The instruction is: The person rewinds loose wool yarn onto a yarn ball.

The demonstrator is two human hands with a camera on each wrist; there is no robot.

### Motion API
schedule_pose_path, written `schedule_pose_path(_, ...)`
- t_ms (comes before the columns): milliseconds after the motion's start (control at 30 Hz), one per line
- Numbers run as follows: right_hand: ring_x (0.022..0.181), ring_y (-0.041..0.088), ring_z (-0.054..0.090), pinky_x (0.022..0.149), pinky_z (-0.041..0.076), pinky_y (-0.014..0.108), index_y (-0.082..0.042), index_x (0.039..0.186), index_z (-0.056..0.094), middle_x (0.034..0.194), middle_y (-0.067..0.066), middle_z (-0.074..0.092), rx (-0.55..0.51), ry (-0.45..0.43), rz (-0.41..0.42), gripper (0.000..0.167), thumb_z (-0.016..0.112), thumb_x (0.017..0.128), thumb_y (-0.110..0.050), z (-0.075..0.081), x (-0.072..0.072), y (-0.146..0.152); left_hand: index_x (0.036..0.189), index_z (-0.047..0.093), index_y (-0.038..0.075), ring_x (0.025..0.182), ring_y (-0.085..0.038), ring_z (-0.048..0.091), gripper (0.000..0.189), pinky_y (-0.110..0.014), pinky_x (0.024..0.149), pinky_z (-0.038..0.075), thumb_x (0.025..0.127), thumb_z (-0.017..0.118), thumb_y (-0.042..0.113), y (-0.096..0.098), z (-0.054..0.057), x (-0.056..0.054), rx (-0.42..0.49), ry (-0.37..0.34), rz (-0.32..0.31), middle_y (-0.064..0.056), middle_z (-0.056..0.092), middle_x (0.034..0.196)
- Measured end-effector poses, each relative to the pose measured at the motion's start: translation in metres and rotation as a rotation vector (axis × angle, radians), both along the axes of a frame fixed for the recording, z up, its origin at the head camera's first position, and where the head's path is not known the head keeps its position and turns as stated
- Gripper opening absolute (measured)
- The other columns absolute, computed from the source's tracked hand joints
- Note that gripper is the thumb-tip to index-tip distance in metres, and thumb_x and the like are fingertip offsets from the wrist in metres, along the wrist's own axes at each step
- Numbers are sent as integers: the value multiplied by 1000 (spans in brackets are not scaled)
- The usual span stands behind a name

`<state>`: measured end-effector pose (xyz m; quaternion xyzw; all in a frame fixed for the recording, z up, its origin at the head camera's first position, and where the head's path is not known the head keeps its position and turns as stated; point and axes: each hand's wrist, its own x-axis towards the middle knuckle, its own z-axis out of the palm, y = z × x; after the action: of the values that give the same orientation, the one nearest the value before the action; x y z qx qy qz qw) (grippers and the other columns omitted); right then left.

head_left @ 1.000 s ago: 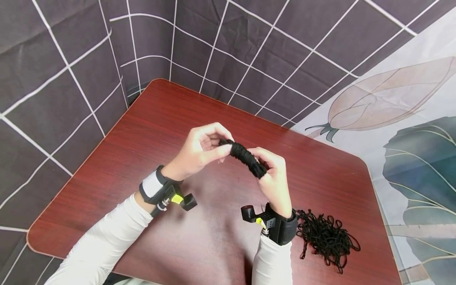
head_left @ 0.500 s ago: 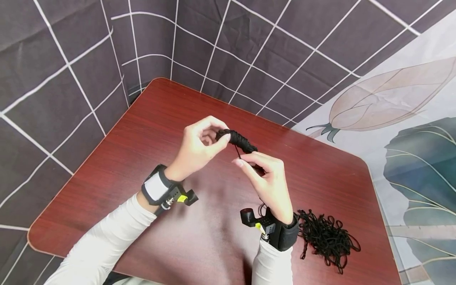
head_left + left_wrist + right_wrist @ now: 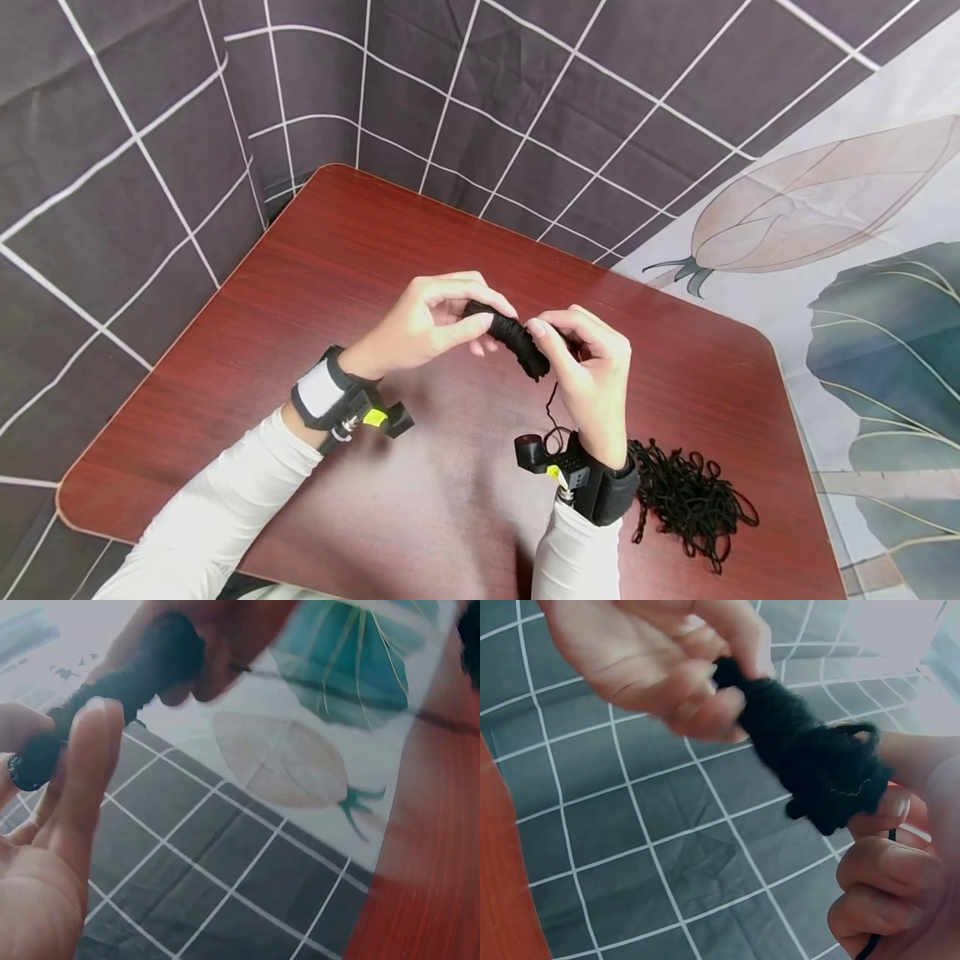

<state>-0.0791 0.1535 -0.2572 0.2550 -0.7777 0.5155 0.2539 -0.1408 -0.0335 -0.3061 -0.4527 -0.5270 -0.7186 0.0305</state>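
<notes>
A thick bundle of wound black cord (image 3: 517, 337) slants down to the right, held above the table. My left hand (image 3: 431, 325) grips its upper left end between thumb and fingers. Close beside the lower end, the thumb and curled fingers of my right hand (image 3: 596, 375) hold a strand of the same cord. In the right wrist view this strand (image 3: 870, 946) runs through the curled fingers, below the frayed-looking bundle end (image 3: 832, 780). From the right hand a thin length of cord (image 3: 551, 408) hangs down toward the wrist.
A loose, tangled pile of black cord (image 3: 690, 504) lies on the red-brown table (image 3: 360, 225), right of my right wrist. Wrist-worn cameras (image 3: 393, 419) jut out from both straps. A dark cloth with white grid lines (image 3: 420, 75) hangs behind the table.
My right hand goes from behind the bundle's lower end to pinching a strand below it, then back up beside the bundle. My left hand keeps its grip, shifting slightly; the bundle's lower end tips down.
</notes>
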Motion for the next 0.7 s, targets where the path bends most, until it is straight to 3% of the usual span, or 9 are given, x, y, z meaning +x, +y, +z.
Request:
schedule_pose_path(200,53,11,44,46,31,23,5,82,68,69,6,58,-9,-44,-3,6,67,87,1,-5,-4,0,105,63,-12,68,-35,65,20,-45,62,56,86,56,-15,1,1,0,91,-59,-115,-19,53,98)
schedule_pose_path(333,52,12,43,45,32,23,4,83,68,69,7,58,-21,-54,3,3,67,86,3,-7,-5,1,103,62,-9,74,-33,62,23,-44,65,56,81,63,-16,3,1,1,67,-80,-121,-19,54,105)
schedule_pose_path(533,53,12,43,47,32,22,-2,83,70,69,6,58,-38,-56,19,11,66,84,9,-16,-11,7,104,60,-7,71,-33,61,25,-47,65,56,81,66,-14,3,2,3,22,-150,-154,-18,60,96)
schedule_pose_path(700,58,11,48,51,38,21,8,84,67,72,7,59,-40,-79,55,9,60,87,12,-14,-11,2,102,60,-7,81,-36,60,23,-47,70,56,81,67,-12,2,3,3,102,-174,-107,-20,60,99)
